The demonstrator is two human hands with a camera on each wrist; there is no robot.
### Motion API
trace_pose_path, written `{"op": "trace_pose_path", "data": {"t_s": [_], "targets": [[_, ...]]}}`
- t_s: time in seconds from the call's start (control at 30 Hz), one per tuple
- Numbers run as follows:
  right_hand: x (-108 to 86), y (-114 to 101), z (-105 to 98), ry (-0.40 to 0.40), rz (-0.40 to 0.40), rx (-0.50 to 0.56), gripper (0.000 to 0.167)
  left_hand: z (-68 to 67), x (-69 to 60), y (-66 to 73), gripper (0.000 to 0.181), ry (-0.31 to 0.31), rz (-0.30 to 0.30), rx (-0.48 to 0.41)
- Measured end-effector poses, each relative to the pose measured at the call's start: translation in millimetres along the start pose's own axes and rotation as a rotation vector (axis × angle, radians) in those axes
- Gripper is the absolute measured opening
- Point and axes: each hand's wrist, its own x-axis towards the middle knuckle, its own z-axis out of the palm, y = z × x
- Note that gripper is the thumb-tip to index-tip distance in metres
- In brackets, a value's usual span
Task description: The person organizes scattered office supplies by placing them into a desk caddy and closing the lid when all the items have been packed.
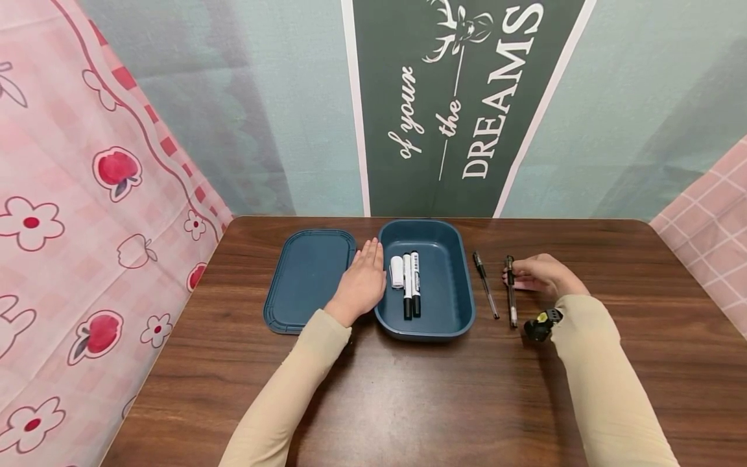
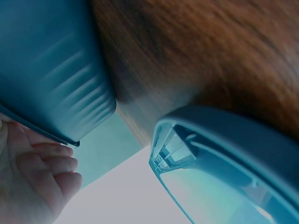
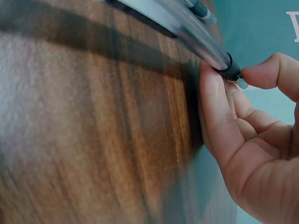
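Note:
The blue box (image 1: 463,279) stands uncovered on the table. Inside it, two whiteboard markers (image 1: 411,285) lie beside a rolled white item (image 1: 397,272). My left hand (image 1: 363,279) rests along the box's left rim with fingers extended; the left wrist view shows the fingers (image 2: 51,163) against the rim. To the right of the box, my right hand (image 1: 545,272) pinches the upper, black end of a clear-barrelled gel pen (image 1: 511,292) between thumb and forefinger (image 3: 217,100). A second gel pen (image 1: 486,285) lies on the table between that one and the box.
A flat blue lid (image 1: 309,279) lies left of the box, partly behind the left hand. Something pinkish shows beneath the right hand, too covered to identify. The wooden table (image 1: 408,402) meets hanging cloths (image 1: 280,130) at its far edge.

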Motion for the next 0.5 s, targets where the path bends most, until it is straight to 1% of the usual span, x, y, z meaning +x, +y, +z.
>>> {"op": "trace_pose_path", "data": {"t_s": [0.03, 0.13, 0.17, 0.27, 0.37, 0.5], "targets": [[0.1, 0.7, -0.7, -0.012, -0.008, 0.023, 0.028, 0.2, 0.0, 0.0, 0.055, 0.000, -0.001, -0.002], [-0.4, 3.3, -3.6, -0.047, -0.022, 0.147, 0.019, 0.5, 0.0, 0.2, 0.055, -0.002, -0.003, -0.004], [-0.7, 4.2, -4.8, -0.065, -0.026, 0.195, 0.020, 0.6, -0.1, 0.3, 0.055, -0.002, -0.003, -0.002], [-1.3, 6.7, -7.7, -0.103, -0.025, 0.327, 0.032, 0.8, -0.1, 0.2, 0.056, 0.001, -0.001, 0.005], [-1.4, 8.4, -9.2, -0.125, -0.024, 0.401, 0.037, 0.5, -0.1, 0.3, 0.056, 0.007, 0.001, 0.012], [-1.3, 9.5, -9.2, -0.122, -0.028, 0.449, 0.038, -0.4, -0.2, 0.6, 0.056, 0.000, -0.002, 0.011]]}}
